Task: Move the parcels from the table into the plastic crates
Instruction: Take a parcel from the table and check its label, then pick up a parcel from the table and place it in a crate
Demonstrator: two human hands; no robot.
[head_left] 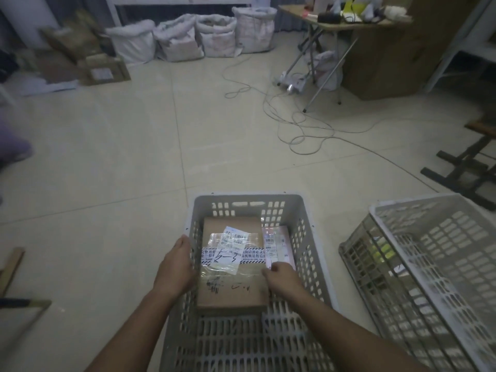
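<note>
A grey plastic crate (303, 224) stands on the floor in front of me. Inside it lies a brown cardboard parcel (233, 294) with shipping labels and striped tape across its top. A flat pinkish parcel (279, 242) lies beside it on the right. My left hand (175, 267) grips the cardboard parcel's left side, inside the crate's left wall. My right hand (280, 277) holds the parcel's right edge, fingers curled over it, next to the pinkish parcel.
A stack of grey crates (418, 267) stands tilted at the right. White cables (300, 122) trail over the tiled floor. Several white sacks (188, 38) line the far wall. A folding table (335, 25) stands at the back right, cardboard boxes (104, 71) at the back left.
</note>
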